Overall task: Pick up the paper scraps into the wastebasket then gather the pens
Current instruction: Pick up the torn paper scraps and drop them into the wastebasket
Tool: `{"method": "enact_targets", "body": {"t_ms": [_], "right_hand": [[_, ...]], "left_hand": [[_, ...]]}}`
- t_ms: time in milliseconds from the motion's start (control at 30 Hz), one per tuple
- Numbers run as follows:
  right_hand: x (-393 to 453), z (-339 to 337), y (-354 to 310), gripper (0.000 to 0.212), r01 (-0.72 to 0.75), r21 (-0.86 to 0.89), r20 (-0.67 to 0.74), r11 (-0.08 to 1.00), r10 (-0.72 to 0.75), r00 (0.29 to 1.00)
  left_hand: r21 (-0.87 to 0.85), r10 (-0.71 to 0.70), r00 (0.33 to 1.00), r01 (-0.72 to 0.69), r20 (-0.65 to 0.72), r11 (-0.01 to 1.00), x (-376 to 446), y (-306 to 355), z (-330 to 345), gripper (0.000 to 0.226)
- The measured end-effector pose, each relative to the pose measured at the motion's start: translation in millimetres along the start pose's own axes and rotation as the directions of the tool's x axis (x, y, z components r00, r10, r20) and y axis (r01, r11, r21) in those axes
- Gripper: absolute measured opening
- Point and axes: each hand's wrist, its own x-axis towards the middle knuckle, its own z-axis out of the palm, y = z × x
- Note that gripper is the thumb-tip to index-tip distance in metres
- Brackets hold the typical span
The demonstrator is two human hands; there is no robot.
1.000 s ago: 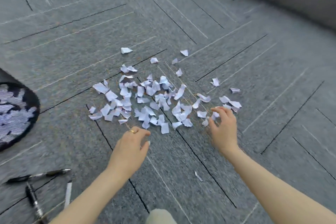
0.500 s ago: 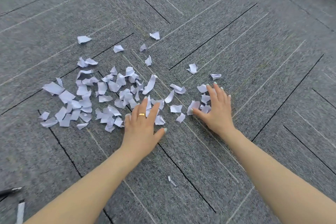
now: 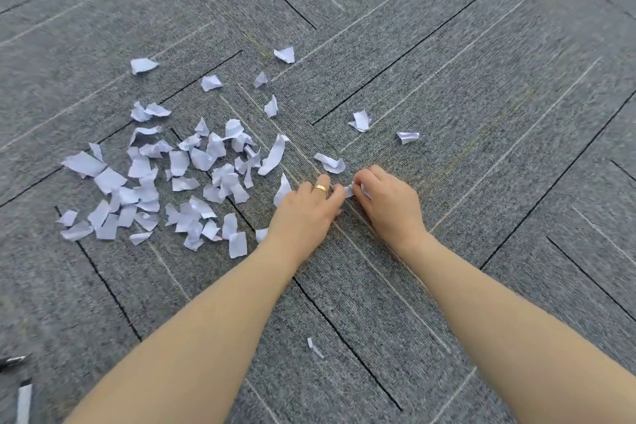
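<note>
White paper scraps lying on carpet; your left hand and right hand are curling around gathered scraps. Keep cupping tightly, sweeping strays inward.

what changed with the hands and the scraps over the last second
Both hands have come together at the right edge of the scatter. The left hand and right hand, flat and apart half a second ago, now have curled fingers closing on a small bunch of paper scraps between them. The scraps that lay near the right hand are gathered up. The main pile of scraps on the carpet lies as before.
</note>
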Motion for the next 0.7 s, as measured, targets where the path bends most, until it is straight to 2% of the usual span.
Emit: {"method": "enact_targets", "body": {"t_ms": [100,200,233,300,400,467,533,633,700], "right_hand": [[4.8,-6.8,2.5,0.031,-0.084,-0.018,0.111,0.996,0.086,0.990],[-0.9,-12.7,-0.9,0.051,-0.255,0.141,0.100,0.957,0.243,0.965],[-6.3,-14.6,-5.9,0.053,-0.329,0.236,0.085,0.914,0.318,0.944],[-19.7,-17.7,-22.3,0.054,-0.462,0.411,0.087,0.786,0.470,0.878],[-28.9,-19.7,-59.5,0.051,-0.573,0.571,0.189,0.588,0.585,0.789],[-20.3,-21.2,-94.6,0.052,-0.606,0.666,0.290,0.434,0.598,0.747],[-6.7,-26.4,-139.5,0.052,-0.614,0.710,0.371,0.345,0.558,0.742],[7.5,-31.7,-225.3,0.046,-0.577,0.727,0.449,0.374,0.377,0.810],[12.7,-35.6,-290.1,0.042,-0.554,0.756,0.494,0.349,0.252,0.833]], "left_hand": [[-0.158,-0.083,0.996,0.086,0.023,0.984,-0.9,-4.5,-3.8,0.031],[-0.398,-0.164,0.985,0.173,0.057,0.901,-10.6,-21.6,1.7,0.014],[-0.486,-0.179,0.982,0.187,0.062,0.854,-16.4,-28.7,2.9,0.007],[-0.611,-0.187,0.981,0.184,0.060,0.770,-31.4,-42.1,-0.3,0.011],[-0.743,-0.198,0.980,0.155,0.030,0.652,-64.1,-65.0,-18.0,0.016],[-0.812,-0.246,0.969,0.142,-0.002,0.566,-90.5,-85.4,-37.0,0.017],[-0.827,-0.272,0.962,0.135,-0.023,0.546,-116.7,-107.7,-60.9,0.017],[-0.754,-0.258,0.963,0.116,-0.073,0.647,-159.1,-147.3,-100.8,0.018],[-0.690,-0.283,0.952,0.126,-0.119,0.713,-189.2,-178.5,-129.0,0.013]]}}
